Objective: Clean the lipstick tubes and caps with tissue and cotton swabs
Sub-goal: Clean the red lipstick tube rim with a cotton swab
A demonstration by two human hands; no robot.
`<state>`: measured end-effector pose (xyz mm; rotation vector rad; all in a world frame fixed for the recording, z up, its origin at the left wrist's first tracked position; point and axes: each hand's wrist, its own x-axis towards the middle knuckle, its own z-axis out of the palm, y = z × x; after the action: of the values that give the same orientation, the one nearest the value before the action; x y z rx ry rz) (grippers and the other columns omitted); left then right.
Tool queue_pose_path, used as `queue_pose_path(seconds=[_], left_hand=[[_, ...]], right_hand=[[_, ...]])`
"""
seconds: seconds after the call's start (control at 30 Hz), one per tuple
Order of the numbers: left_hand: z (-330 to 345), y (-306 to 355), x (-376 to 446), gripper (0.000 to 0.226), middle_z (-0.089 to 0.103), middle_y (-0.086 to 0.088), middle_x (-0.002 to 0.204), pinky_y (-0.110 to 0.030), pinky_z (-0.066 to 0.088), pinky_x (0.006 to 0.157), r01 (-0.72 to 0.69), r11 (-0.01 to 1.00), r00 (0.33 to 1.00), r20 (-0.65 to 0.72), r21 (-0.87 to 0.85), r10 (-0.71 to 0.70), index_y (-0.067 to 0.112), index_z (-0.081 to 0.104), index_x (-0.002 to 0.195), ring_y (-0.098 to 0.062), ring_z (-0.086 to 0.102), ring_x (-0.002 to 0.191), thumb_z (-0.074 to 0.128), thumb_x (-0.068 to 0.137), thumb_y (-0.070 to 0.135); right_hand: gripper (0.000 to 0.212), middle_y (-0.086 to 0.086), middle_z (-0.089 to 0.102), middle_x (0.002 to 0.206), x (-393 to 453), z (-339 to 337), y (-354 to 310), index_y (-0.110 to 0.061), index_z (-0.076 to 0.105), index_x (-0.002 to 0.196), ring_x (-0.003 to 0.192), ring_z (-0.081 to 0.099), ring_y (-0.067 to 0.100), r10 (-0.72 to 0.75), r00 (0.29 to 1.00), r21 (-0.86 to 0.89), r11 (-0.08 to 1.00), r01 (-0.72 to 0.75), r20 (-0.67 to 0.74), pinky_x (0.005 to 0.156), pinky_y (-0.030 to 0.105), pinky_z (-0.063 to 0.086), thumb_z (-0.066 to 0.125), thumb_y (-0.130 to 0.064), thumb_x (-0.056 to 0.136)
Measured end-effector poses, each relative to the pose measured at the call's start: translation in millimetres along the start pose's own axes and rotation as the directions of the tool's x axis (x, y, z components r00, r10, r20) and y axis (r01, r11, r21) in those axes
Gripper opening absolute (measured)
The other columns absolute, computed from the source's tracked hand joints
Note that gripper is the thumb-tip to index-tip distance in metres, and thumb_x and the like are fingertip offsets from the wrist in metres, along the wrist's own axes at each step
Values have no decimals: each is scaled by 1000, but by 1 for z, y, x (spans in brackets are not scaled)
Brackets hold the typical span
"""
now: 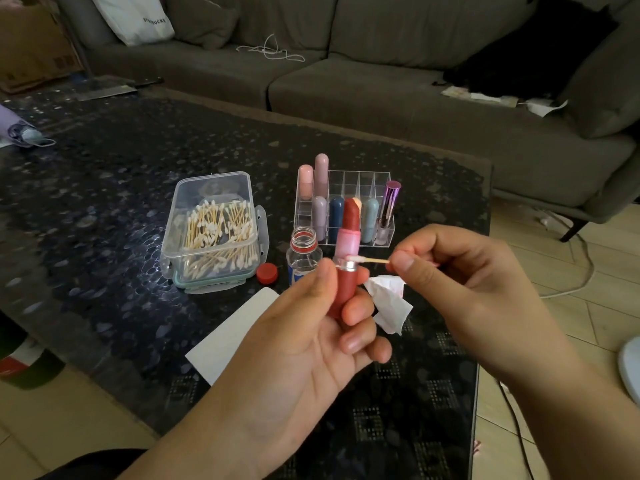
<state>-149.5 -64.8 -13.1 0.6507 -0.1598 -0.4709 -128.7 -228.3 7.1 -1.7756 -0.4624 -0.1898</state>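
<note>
The left hand gripped the upright lipstick, the right hand pinched a swab against its collar, tissue just beyond, bottle behind.

Red lipstick tube, white tissue, dark pebble-patterned table

I read one marking only: "STARBUCKS", dark letters on the white bag on the sofa at 11 o'clock.

Grey sofa behind dark table; white bag, cardboard box far left.
</note>
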Motion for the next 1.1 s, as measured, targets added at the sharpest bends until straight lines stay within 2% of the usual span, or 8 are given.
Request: queue_pose_path(seconds=[0.07, 0.17, 0.3, 0.43, 0.63, 0.8, 1.0, 1.1], left_hand=[[1, 0, -2, 25, 45, -1, 62, -29, 49, 55, 5, 999, 999, -47, 39, -3, 8, 62, 91, -11, 41, 49, 76, 73, 18], [7, 1, -4, 7, 43, -1, 60, -27, 47, 52, -4, 997, 995, -99, 78, 12, 12, 58, 85, -11, 38, 47, 61, 79, 14], [7, 2, -5, 15, 47, -3, 61, -29, 48, 53, -9, 998, 996, -84, 68, 15, 10, 58, 88, -13, 43, 49, 56, 78, 21], [3, 1, -3, 27, 51, -4, 65, -29, 49, 55, -38, 995, 996, -81, 91, 46, 8, 70, 85, -14, 48, 53, 51, 81, 27], [1, 2, -4, 33, 47, -1, 62, -28, 49, 56, 12, 999, 999, -43, 49, -10, 10, 73, 85, -11, 40, 50, 49, 86, 32], [-5, 1, -3, 20, 49, -1, 67, -30, 49, 61, 33, 999, 996, 89, -19, -31, 11, 66, 95, -12, 43, 54, 70, 82, 27], [-5, 3, -4, 19, 50, -2, 66, -32, 49, 61, 62, 997, 991, 120, -41, -56, 9, 65, 98, -13, 44, 54, 63, 88, 26], [-6, 2, -3, 24, 52, -2, 68, -31, 49, 62, 64, 998, 989, 134, -28, -60, 8, 66, 98, -12, 48, 55, 61, 89, 30]], right_hand=[[20, -2, 57, 63, 0, -1, 0, -23, 69, 76, 61, 51, 6, 6, 1000, 11, 1000, -6, 1, 59, 13, 42, 61, -41, 76], [18, -6, 56, 62, 0, 2, 0, -24, 68, 74, 59, 49, 3, 2, 1000, 27, 1000, -3, 11, 57, 12, 41, 61, -41, 76], [16, -9, 55, 61, 1, 2, 1, -26, 68, 73, 59, 49, 3, -12, 1000, 43, 999, 12, -1, 58, 13, 41, 61, -40, 76], [14, -12, 54, 61, 1, -1, 1, -28, 69, 74, 59, 49, 2, -13, 1000, 44, 999, 13, 1, 58, 12, 40, 61, -40, 76], [12, -14, 53, 59, 1, -1, -1, -24, 68, 73, 56, 47, -1, -35, 999, 59, 998, 36, -26, 56, 8, 37, 65, -33, 81], [14, -5, 54, 61, -1, 3, -1, -27, 68, 73, 60, 49, 5, -30, 999, 41, 999, 29, 19, 58, 13, 41, 61, -38, 78], [12, -6, 51, 57, 0, -1, -2, -20, 67, 72, 55, 45, 0, -24, 998, 47, 999, 26, -49, 55, 9, 37, 67, -29, 81], [16, 10, 51, 62, -2, 1, -2, -23, 67, 72, 57, 45, 17, -33, 999, 26, 999, 33, 6, 56, 17, 40, 62, -37, 79]])
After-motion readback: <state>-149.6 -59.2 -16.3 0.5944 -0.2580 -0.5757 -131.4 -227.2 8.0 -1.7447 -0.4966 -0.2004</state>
